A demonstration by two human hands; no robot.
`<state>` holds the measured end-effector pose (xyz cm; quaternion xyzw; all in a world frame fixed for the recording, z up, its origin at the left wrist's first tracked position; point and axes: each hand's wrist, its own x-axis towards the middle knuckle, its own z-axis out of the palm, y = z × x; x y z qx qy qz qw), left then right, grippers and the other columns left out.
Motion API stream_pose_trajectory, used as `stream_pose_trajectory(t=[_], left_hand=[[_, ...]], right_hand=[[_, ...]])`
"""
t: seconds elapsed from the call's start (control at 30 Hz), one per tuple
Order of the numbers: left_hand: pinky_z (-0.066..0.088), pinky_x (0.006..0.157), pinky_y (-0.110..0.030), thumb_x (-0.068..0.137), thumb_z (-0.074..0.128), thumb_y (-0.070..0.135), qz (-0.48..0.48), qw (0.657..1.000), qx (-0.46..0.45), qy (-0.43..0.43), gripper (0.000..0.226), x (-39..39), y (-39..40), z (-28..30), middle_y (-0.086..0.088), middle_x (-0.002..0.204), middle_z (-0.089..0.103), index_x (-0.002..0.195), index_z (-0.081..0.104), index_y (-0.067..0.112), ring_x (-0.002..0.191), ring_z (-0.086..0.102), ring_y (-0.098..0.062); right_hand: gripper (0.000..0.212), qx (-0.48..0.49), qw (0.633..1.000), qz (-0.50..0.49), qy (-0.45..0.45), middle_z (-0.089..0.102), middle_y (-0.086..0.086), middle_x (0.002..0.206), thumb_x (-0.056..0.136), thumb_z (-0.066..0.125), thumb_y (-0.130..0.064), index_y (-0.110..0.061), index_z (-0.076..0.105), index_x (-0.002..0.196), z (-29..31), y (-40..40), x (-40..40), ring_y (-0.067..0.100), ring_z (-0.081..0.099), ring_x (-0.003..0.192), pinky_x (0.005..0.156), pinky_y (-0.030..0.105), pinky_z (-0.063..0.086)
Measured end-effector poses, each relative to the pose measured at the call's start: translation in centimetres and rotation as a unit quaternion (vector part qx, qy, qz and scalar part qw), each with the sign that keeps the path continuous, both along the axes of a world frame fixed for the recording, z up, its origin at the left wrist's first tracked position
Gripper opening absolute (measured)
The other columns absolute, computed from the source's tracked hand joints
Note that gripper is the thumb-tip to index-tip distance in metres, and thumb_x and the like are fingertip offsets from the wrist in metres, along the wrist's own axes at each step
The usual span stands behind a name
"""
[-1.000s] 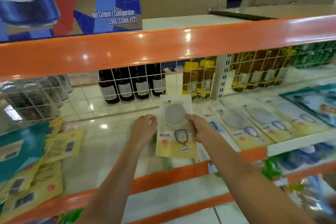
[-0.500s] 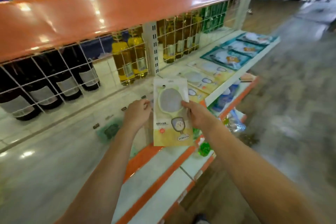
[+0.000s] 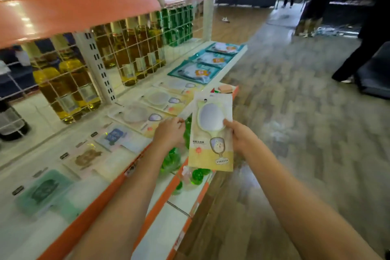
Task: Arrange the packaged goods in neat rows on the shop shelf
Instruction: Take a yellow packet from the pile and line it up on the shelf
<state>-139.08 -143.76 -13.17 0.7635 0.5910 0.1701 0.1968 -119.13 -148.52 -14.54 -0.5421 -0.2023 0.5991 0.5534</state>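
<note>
My right hand [image 3: 239,137] grips a yellow-and-white mirror packet [image 3: 211,133] by its right edge, holding it upright off the front of the white shelf [image 3: 48,124]. My left hand [image 3: 169,133] is at the packet's left edge with its fingers curled; whether it grips the packet is unclear. Matching mirror packets [image 3: 145,115] lie flat in a row on the shelf to the left of my hands. Teal packets [image 3: 193,72] lie beyond them at the shelf's far end. Blue, brown and green packets [image 3: 88,157] lie nearer me.
A wire grid [image 3: 126,55] backs the shelf, with oil bottles [image 3: 67,82] behind it. An orange shelf edge [image 3: 80,10] hangs overhead. Green items [image 3: 173,160] sit on the lower shelf. Wooden floor [image 3: 295,112] spreads to the right, where people [image 3: 367,34] stand.
My view has swung right along the shelf. Both hands carried the mirror packet rightward, from over the shelf to beyond its front edge.
</note>
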Motion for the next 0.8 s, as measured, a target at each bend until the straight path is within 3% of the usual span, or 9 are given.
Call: stream_pose_trajectory(t=[0.1, 0.2, 0.3, 0.43, 0.53, 0.67, 0.8], left_hand=[[0.047, 0.090, -0.040, 0.098, 0.042, 0.030, -0.032, 0.999, 0.009, 0.010, 0.034, 5.2, 0.7, 0.1, -0.013, 0.122, 0.061, 0.119, 0.061, 0.012, 0.110, 0.056, -0.031], [0.045, 0.076, -0.034, 0.098, 0.041, 0.029, -0.060, 0.998, 0.004, 0.013, 0.033, 10.8, 0.8, 0.0, -0.016, 0.114, 0.062, 0.114, 0.062, 0.010, 0.096, 0.057, -0.030], [0.049, 0.083, -0.039, 0.097, 0.042, 0.027, -0.106, 0.994, 0.017, 0.013, 0.032, 16.1, 0.3, -0.5, -0.014, 0.116, 0.064, 0.115, 0.064, 0.012, 0.105, 0.059, -0.032], [0.045, 0.090, -0.039, 0.096, 0.042, 0.026, -0.139, 0.989, 0.020, 0.038, 0.035, 21.7, -0.4, -1.0, -0.014, 0.125, 0.059, 0.123, 0.061, 0.014, 0.113, 0.054, -0.032], [0.045, 0.094, -0.040, 0.096, 0.043, 0.029, -0.164, 0.985, 0.016, 0.041, 0.035, 24.6, 0.0, -1.6, -0.012, 0.128, 0.058, 0.123, 0.061, 0.016, 0.116, 0.052, -0.030], [0.047, 0.091, -0.042, 0.095, 0.043, 0.030, -0.177, 0.983, 0.021, 0.051, 0.032, 27.6, 1.0, -1.8, -0.006, 0.122, 0.062, 0.117, 0.063, 0.018, 0.114, 0.054, -0.027], [0.049, 0.090, -0.046, 0.091, 0.039, 0.035, -0.184, 0.982, -0.009, 0.047, 0.035, 29.7, 3.1, -2.4, -0.001, 0.119, 0.063, 0.113, 0.063, 0.024, 0.110, 0.055, -0.023]], right_hand=[[0.030, 0.009, 1.000, -0.026, 0.008, 0.063, 0.016, 0.100, 0.099, 0.044, -0.014, -0.004, 0.049, 0.127, 0.4, -1.3, 5.0, 0.031, 0.061, 0.084, 0.081, 0.050, 0.048], [0.029, 0.010, 0.999, -0.050, 0.012, 0.063, 0.015, 0.096, 0.099, 0.046, -0.015, -0.005, 0.049, 0.125, 0.3, -2.7, 10.1, 0.030, 0.062, 0.081, 0.069, 0.044, 0.053], [0.029, -0.006, 0.997, -0.073, 0.007, 0.064, 0.015, 0.095, 0.099, 0.046, -0.018, -0.003, 0.051, 0.123, -0.2, -4.1, 14.7, 0.028, 0.064, 0.076, 0.053, 0.035, 0.057], [0.027, -0.022, 0.995, -0.093, -0.007, 0.064, 0.013, 0.092, 0.099, 0.047, -0.020, -0.003, 0.052, 0.119, -0.8, -5.5, 20.2, 0.026, 0.065, 0.073, 0.058, 0.035, 0.054], [0.028, -0.030, 0.992, -0.121, 0.005, 0.065, 0.013, 0.093, 0.098, 0.048, -0.020, -0.003, 0.053, 0.119, -1.3, -5.9, 23.2, 0.024, 0.068, 0.066, 0.049, 0.031, 0.055], [0.040, -0.037, 0.987, -0.155, 0.016, 0.062, 0.019, 0.113, 0.095, 0.053, -0.019, 0.002, 0.051, 0.129, -2.4, -5.1, 26.0, 0.030, 0.065, 0.083, 0.060, 0.035, 0.053], [0.040, -0.048, 0.984, -0.169, 0.019, 0.060, 0.020, 0.121, 0.095, 0.054, -0.019, 0.001, 0.051, 0.130, -3.2, -3.3, 28.0, 0.031, 0.064, 0.088, 0.066, 0.039, 0.052]])
